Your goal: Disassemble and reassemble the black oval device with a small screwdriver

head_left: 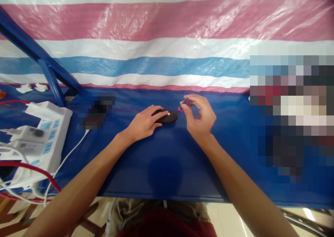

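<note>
On the blue tabletop lies a flat, black oval object [172, 117] with a small white spot on top, shaped like a computer mouse. My left hand [144, 122] grips its left end, index finger stretched over the top beside the white spot. Just to the right, my right hand [202, 116] pinches a small, translucent purple stick-like object [186, 103] between thumb and fingers. Its red end points down and left towards the black object, with a slight gap between them. Fingers cover part of the purple object, so its exact kind is unclear.
At the left stands a white power strip [56, 139] with chargers, white cables and a red cable [33, 164]. A blurred dark device [97, 111] lies on a white cord. A blue metal brace [50, 78] rises behind. Striped sheeting [156, 21] hangs along the back; the right side is pixelated.
</note>
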A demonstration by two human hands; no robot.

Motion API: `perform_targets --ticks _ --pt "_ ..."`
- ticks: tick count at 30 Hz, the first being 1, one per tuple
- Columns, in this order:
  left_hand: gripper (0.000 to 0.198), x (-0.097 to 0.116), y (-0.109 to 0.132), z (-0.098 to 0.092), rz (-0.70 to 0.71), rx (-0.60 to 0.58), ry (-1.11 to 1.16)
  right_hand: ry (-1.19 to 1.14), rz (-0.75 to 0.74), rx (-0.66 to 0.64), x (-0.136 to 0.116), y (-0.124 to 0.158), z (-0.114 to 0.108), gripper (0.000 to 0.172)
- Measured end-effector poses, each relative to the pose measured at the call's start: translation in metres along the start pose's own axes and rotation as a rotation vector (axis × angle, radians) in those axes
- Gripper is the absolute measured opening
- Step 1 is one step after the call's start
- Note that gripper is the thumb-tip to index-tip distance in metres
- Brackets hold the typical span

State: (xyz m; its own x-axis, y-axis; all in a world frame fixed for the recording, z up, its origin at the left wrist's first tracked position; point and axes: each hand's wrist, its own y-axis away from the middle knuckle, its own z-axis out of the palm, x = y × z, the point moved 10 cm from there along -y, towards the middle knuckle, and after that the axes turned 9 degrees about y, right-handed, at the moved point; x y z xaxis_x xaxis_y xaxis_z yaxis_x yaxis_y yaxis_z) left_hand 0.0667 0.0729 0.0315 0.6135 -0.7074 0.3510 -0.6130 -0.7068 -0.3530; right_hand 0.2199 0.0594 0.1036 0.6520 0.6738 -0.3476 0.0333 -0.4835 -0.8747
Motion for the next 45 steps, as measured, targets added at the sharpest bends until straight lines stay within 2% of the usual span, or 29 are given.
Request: perform_targets --ticks 9,15,19,24,29,34,41,45 --pt "0.044 0.014 0.001 0.007 0.067 -0.005 -0.039 0.131 -0.139 0.039 -0.018 0.002 -0.010 0.034" --pt "0.045 0.016 -0.001 0.007 0.075 -0.009 -0.029 0.106 -0.123 0.084 -0.013 0.001 -0.014 0.033" --pt "0.046 0.016 0.000 0.006 0.087 0.003 -0.012 0.104 -0.110 0.029 -0.014 0.000 -0.009 0.032" --pt "0.047 0.014 0.000 0.005 0.083 0.003 -0.004 0.143 -0.033 0.044 -0.006 0.000 -0.012 0.027" --pt "0.044 0.012 0.001 0.006 0.077 -0.002 -0.028 0.087 -0.010 -0.024 -0.001 0.002 -0.006 0.036" --pt "0.045 0.014 0.000 0.006 0.068 -0.013 -0.048 0.116 -0.032 0.042 -0.004 0.001 -0.013 0.030" --pt "0.053 0.019 -0.002 0.008 0.042 -0.082 -0.146 0.161 -0.010 -0.005 -0.003 -0.002 -0.011 0.033" --pt "0.064 0.022 -0.003 0.008 0.018 -0.091 -0.148 0.070 -0.021 -0.090 -0.004 -0.002 -0.001 0.041"
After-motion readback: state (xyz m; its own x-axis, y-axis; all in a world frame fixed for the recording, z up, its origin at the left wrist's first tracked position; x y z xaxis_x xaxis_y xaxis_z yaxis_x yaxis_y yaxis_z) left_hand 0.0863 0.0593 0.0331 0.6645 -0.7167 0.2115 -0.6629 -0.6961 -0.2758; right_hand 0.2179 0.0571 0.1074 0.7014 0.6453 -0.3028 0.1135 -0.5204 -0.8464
